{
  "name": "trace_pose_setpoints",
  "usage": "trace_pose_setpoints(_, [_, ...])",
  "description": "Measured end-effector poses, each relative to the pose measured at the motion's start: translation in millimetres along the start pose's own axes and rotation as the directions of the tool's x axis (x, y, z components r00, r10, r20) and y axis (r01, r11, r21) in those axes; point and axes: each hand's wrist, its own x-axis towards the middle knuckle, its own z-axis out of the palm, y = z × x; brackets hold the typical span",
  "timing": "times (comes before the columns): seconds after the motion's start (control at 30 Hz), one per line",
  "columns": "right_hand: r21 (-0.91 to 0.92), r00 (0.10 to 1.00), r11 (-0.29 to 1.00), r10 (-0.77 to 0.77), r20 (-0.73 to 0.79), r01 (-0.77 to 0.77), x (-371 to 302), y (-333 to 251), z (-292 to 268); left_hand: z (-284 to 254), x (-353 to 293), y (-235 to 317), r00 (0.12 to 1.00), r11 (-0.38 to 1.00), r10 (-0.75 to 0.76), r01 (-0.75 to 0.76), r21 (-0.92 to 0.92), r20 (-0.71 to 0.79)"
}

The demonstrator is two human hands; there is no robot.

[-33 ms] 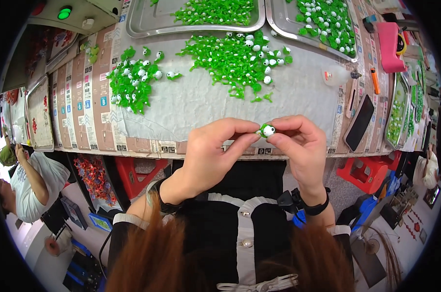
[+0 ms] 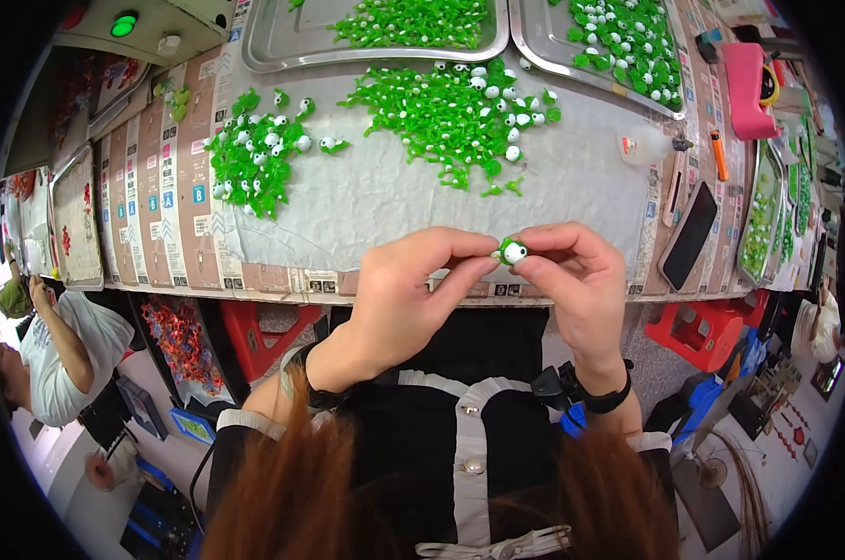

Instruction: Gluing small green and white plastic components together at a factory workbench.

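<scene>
Over the near edge of the tabletop (image 2: 142,238), right of its middle, a small green-and-white piece (image 2: 513,252) sits between the fingertips of two hands. The left hand (image 2: 394,294) pinches its left side with thumb and forefinger brought together; the right hand (image 2: 579,285) has thumb and forefinger closed on its right side. The step in hand looks like close fingertip work on this one piece—perhaps pressing or seating its white ball, with the dark dot turned up. The next move seems to call for a light, even pinch from both sides, so that so small a thing neither twists nor slips.

The fingertips cover both ends of the piece, and its underside is hidden; whether ball and green part are joined firmly, I cannot tell. Its height above the grey sheet (image 2: 348,219) is hard to judge too. Toward the far edge, the left metal tray (image 2: 287,37) and right metal tray (image 2: 548,42) are cut off at the top, and in the middle heap (image 2: 413,117) single pieces blur together.
</scene>
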Motion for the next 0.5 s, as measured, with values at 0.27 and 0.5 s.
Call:
trace_pose_setpoints(0.27, [-0.05,0.997,0.996,-0.073,0.02,0.074,-5.0,5.3,-0.6,-3.8,0.0,5.7,0.996,0.993,-0.051,0.058,-0.099,0.072])
trace_pose_setpoints(0.5, [-0.04,0.987,0.988,-0.145,0.064,0.147,-8.6,5.1,-3.2,-2.1,-1.5,9.3,0.973,0.937,-0.178,0.214,-0.275,0.147])
